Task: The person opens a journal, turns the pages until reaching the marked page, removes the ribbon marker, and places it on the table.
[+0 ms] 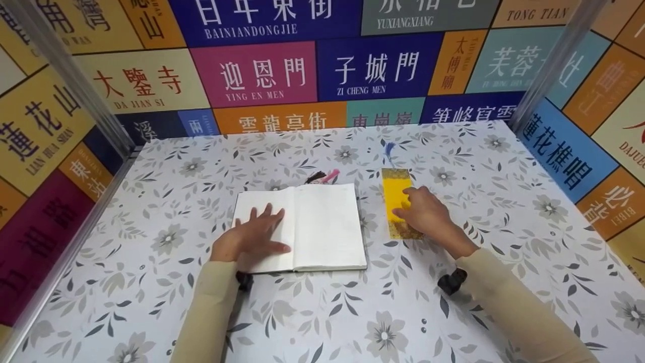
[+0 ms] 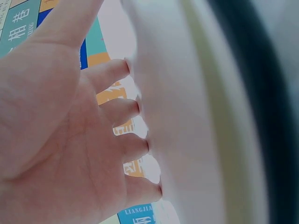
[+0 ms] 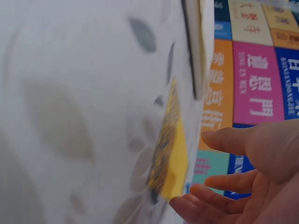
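An open notebook (image 1: pixel 330 227) with blank white pages lies on the table. My left hand (image 1: pixel 252 232) rests on its left page with fingers spread; in the left wrist view the fingertips touch the paper. To the notebook's right lies a yellow bookmark (image 1: pixel 396 201) with speckled ends and a blue tassel (image 1: pixel 389 152) at its far end. My right hand (image 1: pixel 426 214) is over the bookmark's right edge, its thumb and fingers apart. In the right wrist view the fingertips are close to the bookmark (image 3: pixel 174 163); whether they touch it I cannot tell.
A black tassel (image 1: pixel 316 177) and a pink tassel (image 1: pixel 331 176) stick out past the notebook's far edge. White cloth with grey leaves and flowers covers the table (image 1: pixel 322 322). Colourful lettered panels (image 1: pixel 254 73) stand behind and at both sides.
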The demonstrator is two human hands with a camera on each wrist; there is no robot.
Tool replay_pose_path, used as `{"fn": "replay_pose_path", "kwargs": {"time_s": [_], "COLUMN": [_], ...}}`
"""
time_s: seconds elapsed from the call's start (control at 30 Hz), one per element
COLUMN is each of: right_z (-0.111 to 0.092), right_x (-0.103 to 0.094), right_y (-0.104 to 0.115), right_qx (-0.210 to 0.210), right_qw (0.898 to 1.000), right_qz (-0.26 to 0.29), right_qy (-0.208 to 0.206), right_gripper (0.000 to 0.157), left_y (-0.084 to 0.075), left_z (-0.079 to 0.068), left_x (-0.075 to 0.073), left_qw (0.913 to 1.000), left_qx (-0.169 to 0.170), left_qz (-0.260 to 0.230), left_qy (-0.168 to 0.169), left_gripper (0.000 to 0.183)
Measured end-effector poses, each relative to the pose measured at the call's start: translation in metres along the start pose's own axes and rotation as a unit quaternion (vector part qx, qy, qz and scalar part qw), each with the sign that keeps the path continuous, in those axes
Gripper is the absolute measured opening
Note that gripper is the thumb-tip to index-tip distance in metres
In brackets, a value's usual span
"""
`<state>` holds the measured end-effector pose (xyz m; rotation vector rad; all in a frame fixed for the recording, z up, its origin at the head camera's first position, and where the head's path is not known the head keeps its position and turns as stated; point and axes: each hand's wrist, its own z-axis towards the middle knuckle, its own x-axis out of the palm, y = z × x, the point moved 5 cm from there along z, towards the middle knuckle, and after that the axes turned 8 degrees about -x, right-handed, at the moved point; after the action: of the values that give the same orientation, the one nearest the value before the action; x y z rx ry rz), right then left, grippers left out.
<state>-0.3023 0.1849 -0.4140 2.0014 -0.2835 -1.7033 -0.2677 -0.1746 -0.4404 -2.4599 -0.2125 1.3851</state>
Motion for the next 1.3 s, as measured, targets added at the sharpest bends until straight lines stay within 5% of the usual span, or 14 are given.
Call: {"fn": "replay_pose_path", "kwargs": {"time_s": [0.3, 0.6, 0.93, 1.3], "right_z": [-0.014, -0.026, -0.031, -0.031], "right_x": [0.011, 0.028, 0.048, 0.067], "right_y": [0.047, 0.085, 0.103, 0.115], "right_qx": [-0.088, -0.169, -0.243, -0.279], "right_qw": [0.994, 0.984, 0.968, 0.954], "right_qz": [0.059, 0.049, 0.01, 0.001], "right_qy": [0.01, 0.022, 0.062, 0.11], "right_gripper": [0.066, 0.066, 0.072, 0.078], "left_y": [0.0, 0.0, -0.001, -0.001], "left_z": [0.001, 0.001, 0.0, 0.0], "left_x": [0.001, 0.0, -0.001, -0.002], "left_qw": [1.0, 1.0, 1.0, 0.9999], "left_qx": [0.002, -0.003, -0.008, -0.014], "left_qz": [0.006, 0.006, -0.006, -0.01], "left_qy": [-0.001, -0.001, -0.002, -0.002], "left_gripper": [0.099, 0.099, 0.099, 0.1]}}
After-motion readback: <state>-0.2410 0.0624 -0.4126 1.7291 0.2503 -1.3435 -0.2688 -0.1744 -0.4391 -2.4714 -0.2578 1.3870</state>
